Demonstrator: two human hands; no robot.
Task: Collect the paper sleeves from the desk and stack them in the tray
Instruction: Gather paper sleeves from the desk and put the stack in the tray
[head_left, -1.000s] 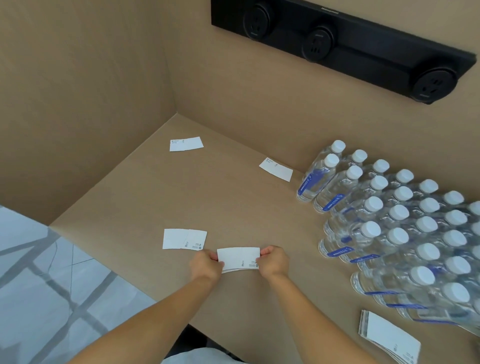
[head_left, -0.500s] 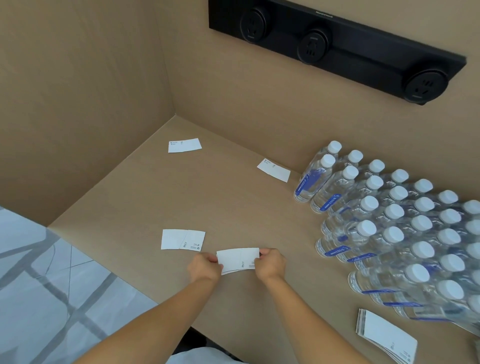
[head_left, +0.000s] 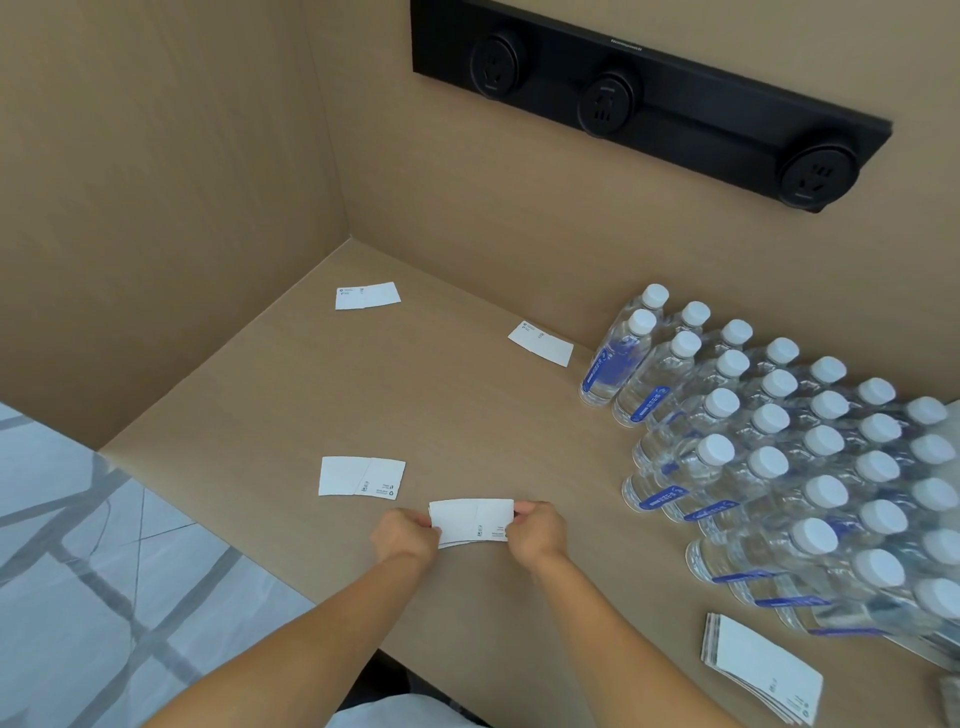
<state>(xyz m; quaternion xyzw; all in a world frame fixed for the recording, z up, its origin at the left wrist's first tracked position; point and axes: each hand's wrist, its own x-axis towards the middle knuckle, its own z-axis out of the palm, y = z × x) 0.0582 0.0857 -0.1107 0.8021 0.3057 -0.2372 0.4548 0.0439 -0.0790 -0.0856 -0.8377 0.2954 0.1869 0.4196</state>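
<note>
A small bundle of white paper sleeves (head_left: 471, 521) is held just above the brown desk (head_left: 291, 395), my left hand (head_left: 402, 535) pinching its left end and my right hand (head_left: 535, 531) its right end. One loose sleeve (head_left: 361, 477) lies flat just left of my hands. Another sleeve (head_left: 367, 295) lies near the far left corner, and a third sleeve (head_left: 540, 343) rests by the back wall. A thicker stack of sleeves (head_left: 758, 674) sits at the front right. I see no tray.
A block of several water bottles (head_left: 779, 447) with white caps fills the right side of the desk. A black socket strip (head_left: 644, 98) is mounted on the back wall. Panel walls close the left and back. The desk's front edge drops to a tiled floor (head_left: 104, 597).
Both hands have kept hold of the sleeve bundle in the same spot. Only the head view has shifted slightly.
</note>
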